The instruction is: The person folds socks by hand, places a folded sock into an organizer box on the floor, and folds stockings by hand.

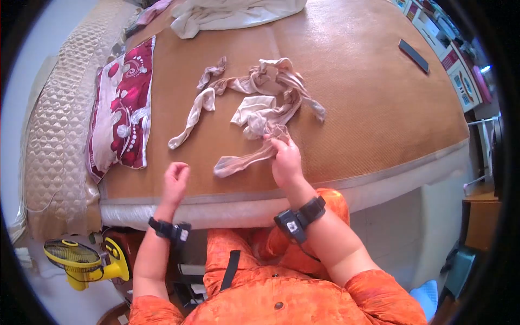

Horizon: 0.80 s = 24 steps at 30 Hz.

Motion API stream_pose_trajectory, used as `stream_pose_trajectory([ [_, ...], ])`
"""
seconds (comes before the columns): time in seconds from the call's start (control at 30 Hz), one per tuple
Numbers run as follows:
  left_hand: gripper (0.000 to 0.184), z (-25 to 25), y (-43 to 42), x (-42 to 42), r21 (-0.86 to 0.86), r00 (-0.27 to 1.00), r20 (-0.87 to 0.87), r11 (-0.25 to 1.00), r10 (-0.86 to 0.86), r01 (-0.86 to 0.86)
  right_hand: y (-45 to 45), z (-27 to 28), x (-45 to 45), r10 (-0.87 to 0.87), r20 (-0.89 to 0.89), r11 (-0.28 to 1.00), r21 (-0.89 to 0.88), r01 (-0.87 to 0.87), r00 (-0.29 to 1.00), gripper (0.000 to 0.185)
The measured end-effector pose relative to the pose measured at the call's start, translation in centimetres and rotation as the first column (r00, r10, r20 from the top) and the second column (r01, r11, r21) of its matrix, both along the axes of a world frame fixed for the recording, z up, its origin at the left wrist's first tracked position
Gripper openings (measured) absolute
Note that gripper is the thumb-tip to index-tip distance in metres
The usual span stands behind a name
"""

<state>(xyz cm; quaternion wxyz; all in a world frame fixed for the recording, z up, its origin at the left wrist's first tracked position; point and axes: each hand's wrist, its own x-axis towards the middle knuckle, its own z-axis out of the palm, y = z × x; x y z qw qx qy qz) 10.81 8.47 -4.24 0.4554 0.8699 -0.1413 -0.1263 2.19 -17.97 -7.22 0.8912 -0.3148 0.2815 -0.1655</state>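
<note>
Several light pink and beige socks (292, 81) lie in a loose, tangled heap on the brown bed mat (368, 108). My right hand (286, 160) is closed on the end of one pinkish sock (244, 162) at the heap's near edge, and that sock's toe trails to the left on the mat. A cream sock (192, 120) stretches out left of the heap. My left hand (176, 181) is curled closed over the near part of the mat, apart from the socks; its fingertips are partly hidden, and nothing shows in it.
A red and cream patterned pillow (127, 108) lies at the left. White cloth (233, 13) is bunched at the far edge. A dark phone (414, 56) rests at the far right. A yellow fan (86, 262) stands below left, near a quilted headboard cover (70, 119).
</note>
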Motion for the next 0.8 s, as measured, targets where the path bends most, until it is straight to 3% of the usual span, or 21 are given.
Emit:
stream_pose_trajectory([
  [0.03,0.018,-0.8,0.9,2.4,0.146,0.988,0.149,0.989,-0.032,0.010,-0.3,0.3,-0.2,-0.007,0.000,1.000,-0.008,0.007,1.000,0.028],
  [0.07,0.028,-1.1,1.2,4.2,0.354,0.898,0.385,0.933,-0.211,0.067,-0.7,0.9,-0.5,-0.141,-0.032,0.982,-0.135,0.136,0.989,0.033],
  [0.1,0.033,-1.4,0.7,5.2,0.352,0.877,0.435,0.935,-0.203,0.042,-1.1,1.5,-0.7,-0.272,-0.047,0.931,-0.264,0.251,0.961,0.038],
  [0.17,0.038,-2.3,-0.2,6.2,0.339,0.853,0.486,0.940,-0.191,0.018,-1.6,1.8,-0.5,-0.406,-0.051,0.875,-0.308,0.372,0.912,0.042],
  [0.2,0.043,-3.1,-0.9,6.2,0.403,0.782,0.593,0.911,-0.191,-0.083,-1.5,2.0,-0.6,-0.460,-0.036,0.831,-0.369,0.416,0.887,0.041],
  [0.23,0.049,-3.8,-1.5,6.2,0.449,0.697,0.688,0.873,-0.202,-0.190,-1.3,2.3,-0.9,-0.385,0.066,0.829,-0.412,0.377,0.920,0.041],
  [0.27,0.049,-4.4,-1.8,6.2,0.446,0.698,0.687,0.876,-0.203,-0.184,-1.1,2.6,-1.2,-0.300,0.161,0.821,-0.458,0.340,0.940,0.041],
  [0.3,0.052,-4.6,-2.2,5.9,0.473,0.803,0.575,0.865,-0.157,-0.169,-1.1,2.5,-1.6,-0.023,0.189,0.847,-0.517,0.119,0.982,0.046],
  [0.33,0.055,-4.7,-2.6,5.6,0.498,0.888,0.448,0.854,-0.104,-0.152,-0.7,2.5,-1.6,-0.023,0.183,0.846,-0.520,0.116,0.983,0.046],
  [0.4,0.055,-4.7,-4.0,5.2,0.569,0.887,0.447,0.801,-0.113,-0.185,0.6,2.8,-1.0,0.340,0.091,0.916,-0.255,-0.309,0.936,0.052],
  [0.43,0.052,-4.5,-5.8,4.4,0.330,0.864,0.492,0.941,-0.104,-0.075,0.6,2.4,-0.6,0.326,0.007,0.932,-0.168,-0.320,0.945,0.059],
  [0.47,0.048,-4.2,-7.7,3.8,0.067,0.841,0.535,0.996,-0.084,0.056,0.3,2.2,-0.4,0.325,0.006,0.932,-0.170,-0.319,0.946,0.059],
  [0.53,0.044,-2.1,-11.4,2.3,0.150,0.877,0.427,0.974,-0.219,0.170,-0.1,1.8,-0.2,-0.021,-0.110,0.999,0.037,0.025,0.994,0.062],
  [0.57,0.044,-2.1,-12.8,1.6,0.148,0.876,0.429,0.974,-0.219,0.171,-0.4,1.6,-0.5,-0.042,-0.068,0.999,-0.009,0.041,0.997,0.065],
  [0.63,0.040,-2.1,-15.7,0.2,0.400,0.810,0.357,0.859,-0.466,0.318,-0.8,1.4,-0.9,0.005,-0.049,0.999,0.033,-0.004,0.999,0.065],
  [0.77,0.026,-4.2,-16.4,0.0,0.418,0.792,0.502,0.899,-0.348,0.130,-1.2,0.2,-0.9,0.006,-0.038,0.999,0.040,-0.005,0.999,0.065],
  [0.8,0.022,-3.9,-15.4,0.6,0.161,0.931,0.308,0.975,-0.195,0.151,-1.1,0.0,-0.7,-0.018,-0.019,1.000,0.023,0.018,1.000,0.063],
])
